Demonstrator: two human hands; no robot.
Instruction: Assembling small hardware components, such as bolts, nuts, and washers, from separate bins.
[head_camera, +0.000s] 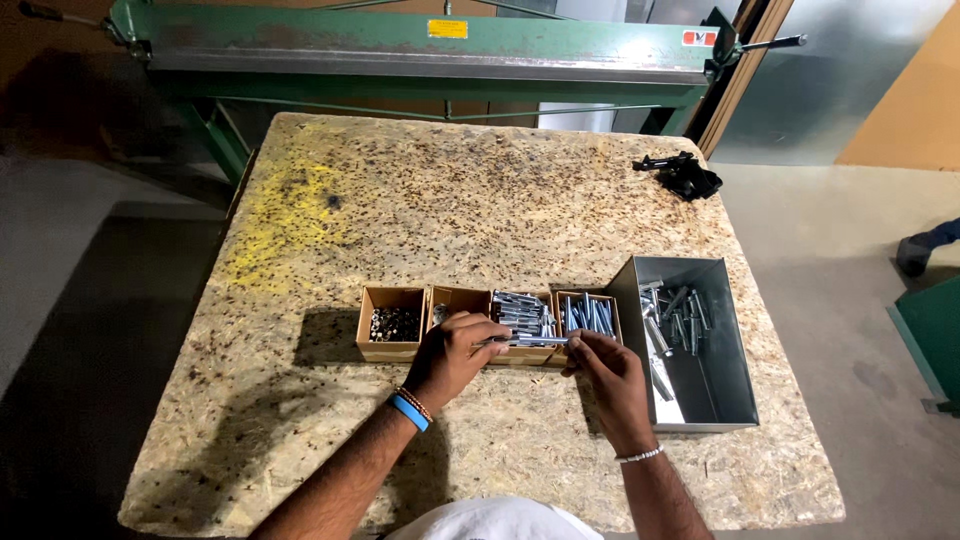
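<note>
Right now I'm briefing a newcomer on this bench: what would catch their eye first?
Both hands, the left hand and right hand, share one long bolt over a row of small cardboard boxes of fasteners. To the right stands a grey metal bin of bolts; behind the chipboard table looms a green machine.

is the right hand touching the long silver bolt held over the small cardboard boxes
Touching. The head view shows the right hand with its fingertips pinching one end of the long silver bolt, while the left hand grips the other end.

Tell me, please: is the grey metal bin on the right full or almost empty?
Almost empty. The grey metal bin holds a few bolts at its far end; most of its bare floor shows.
</note>
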